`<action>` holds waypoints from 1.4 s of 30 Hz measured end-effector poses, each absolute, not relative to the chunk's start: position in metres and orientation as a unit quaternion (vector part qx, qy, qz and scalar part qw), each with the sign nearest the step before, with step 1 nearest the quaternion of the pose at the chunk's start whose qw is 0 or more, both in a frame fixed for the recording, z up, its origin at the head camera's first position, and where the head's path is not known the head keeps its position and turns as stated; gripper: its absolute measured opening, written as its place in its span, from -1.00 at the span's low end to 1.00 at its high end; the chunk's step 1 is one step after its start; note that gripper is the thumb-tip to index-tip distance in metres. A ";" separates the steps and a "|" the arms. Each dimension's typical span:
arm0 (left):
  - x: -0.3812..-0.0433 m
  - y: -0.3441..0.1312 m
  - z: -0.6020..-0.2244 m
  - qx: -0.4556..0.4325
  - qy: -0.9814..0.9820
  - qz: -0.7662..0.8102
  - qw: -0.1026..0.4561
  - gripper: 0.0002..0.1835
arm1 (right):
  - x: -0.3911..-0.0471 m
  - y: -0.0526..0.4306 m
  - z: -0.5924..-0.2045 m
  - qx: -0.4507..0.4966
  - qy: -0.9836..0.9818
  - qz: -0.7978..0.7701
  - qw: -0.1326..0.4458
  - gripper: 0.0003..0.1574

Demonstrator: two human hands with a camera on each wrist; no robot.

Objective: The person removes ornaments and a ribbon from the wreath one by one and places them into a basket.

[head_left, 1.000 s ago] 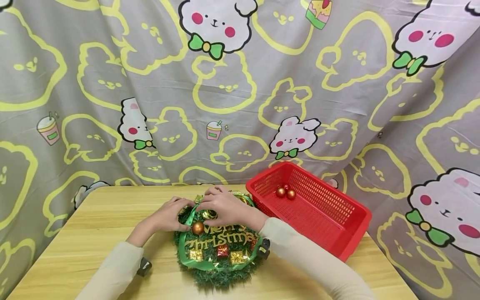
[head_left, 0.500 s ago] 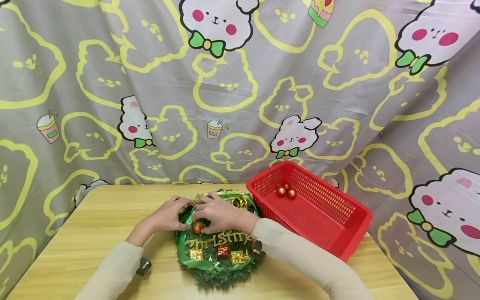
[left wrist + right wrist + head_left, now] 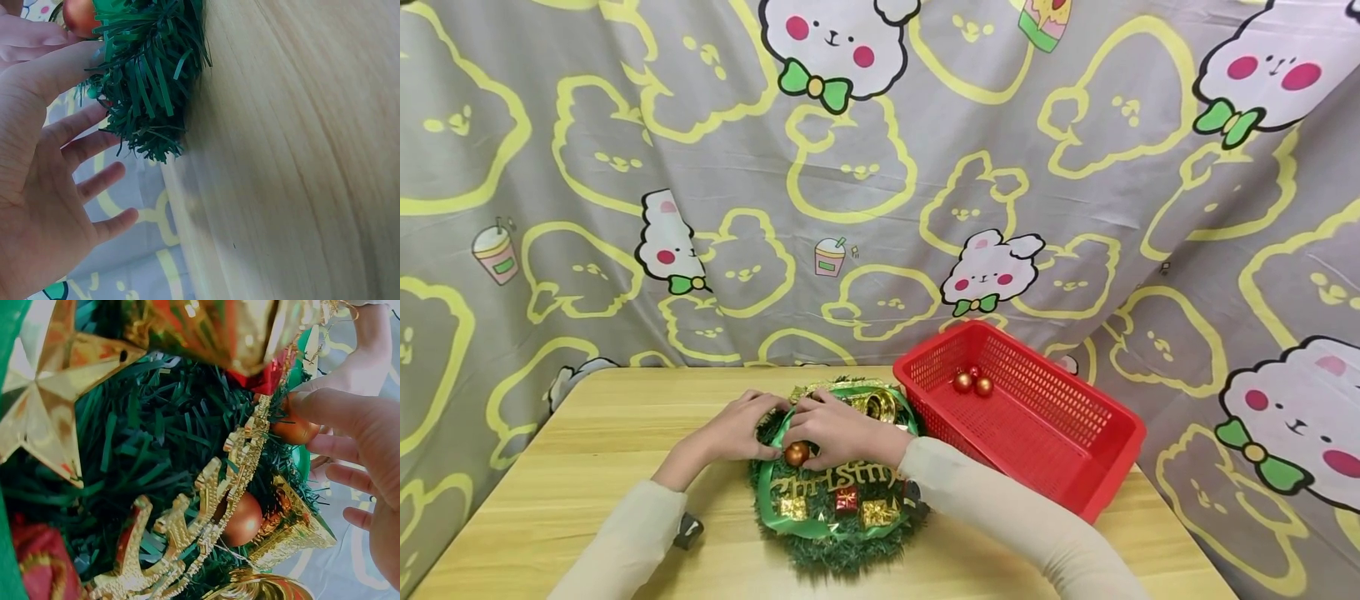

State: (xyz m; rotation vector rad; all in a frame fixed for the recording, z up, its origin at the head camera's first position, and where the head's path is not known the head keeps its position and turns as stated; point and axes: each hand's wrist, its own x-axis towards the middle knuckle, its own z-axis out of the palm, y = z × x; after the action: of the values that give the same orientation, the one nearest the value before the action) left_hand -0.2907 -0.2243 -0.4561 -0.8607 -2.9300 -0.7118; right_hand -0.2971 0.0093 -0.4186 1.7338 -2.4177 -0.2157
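Remotely, I'm pinching the ball (image 3: 797, 453) with my right hand (image 3: 841, 431) at the wreath's (image 3: 831, 557) ten o'clock, four o'clock from my left hand (image 3: 741, 431), which is touching greenery wide-fingered.

The wreath (image 3: 835, 550) is green, its lettering (image 3: 842, 477) gold, the bauble (image 3: 797, 453) copper-orange, the basket (image 3: 1022, 442) red, the tabletop (image 3: 625, 433) yellowish woodgrain, and the curtain (image 3: 880, 242) grey with yellow cartoon outlines.

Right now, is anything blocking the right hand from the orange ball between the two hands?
Nothing visible does: the right hand touches the orange ball. The left hand is on the ball's other side, at the wreath's edge, not in between.
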 end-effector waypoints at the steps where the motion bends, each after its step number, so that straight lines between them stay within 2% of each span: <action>1: -0.290 -0.224 -0.456 -0.274 -0.935 -0.227 0.003 -0.25 | -0.297 0.009 -0.419 0.579 -0.808 -0.072 0.078 -0.51; 42: -0.285 -0.221 -0.455 -0.269 -0.937 -0.224 0.017 -0.24 | -0.286 0.028 -0.415 0.581 -0.804 -0.060 0.110 -0.69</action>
State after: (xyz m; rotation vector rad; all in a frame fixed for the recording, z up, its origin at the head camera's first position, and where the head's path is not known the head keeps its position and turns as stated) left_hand -0.2854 -0.2210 -0.4552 -0.8349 -2.9105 -0.6949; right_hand -0.2864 0.0284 -0.4151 1.7065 -2.3639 -0.1760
